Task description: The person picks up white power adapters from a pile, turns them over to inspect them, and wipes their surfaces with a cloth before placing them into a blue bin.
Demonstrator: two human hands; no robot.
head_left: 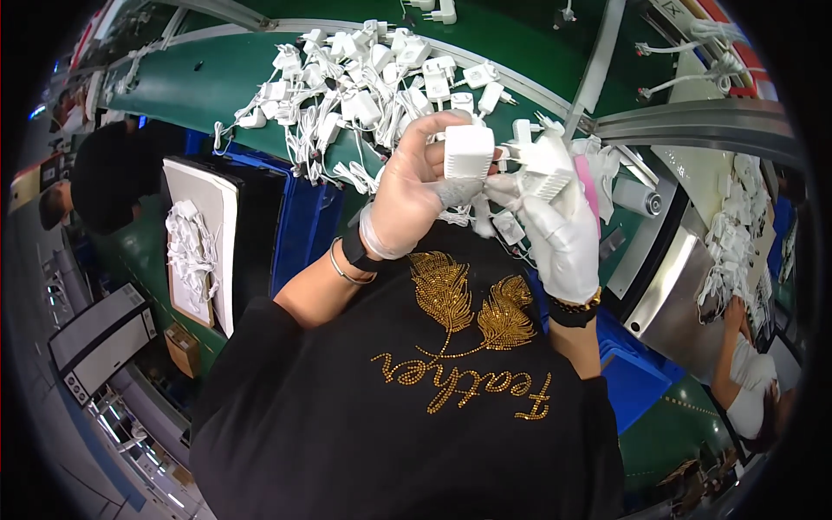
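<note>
My left hand (400, 201), in a thin see-through glove with a grey covering on the thumb, is closed around a white power adapter (469, 152). The adapter is held up over the bench edge, in front of my chest. Close beside it, my right hand (559, 232) in a white glove grips a second white power adapter (546, 165), tilted, its vent slots showing. The right fingertips reach toward the left thumb; whether they touch it I cannot tell. Behind both hands lies a heap of white adapters with coiled cords (360, 100).
The heap rests on a green bench (204, 78) with a metal rail. Blue bins (637, 368) stand below on both sides. At left a white tray (227, 260) holds more cords. A metal post (598, 65) rises at right. Another person (747, 381) works far right.
</note>
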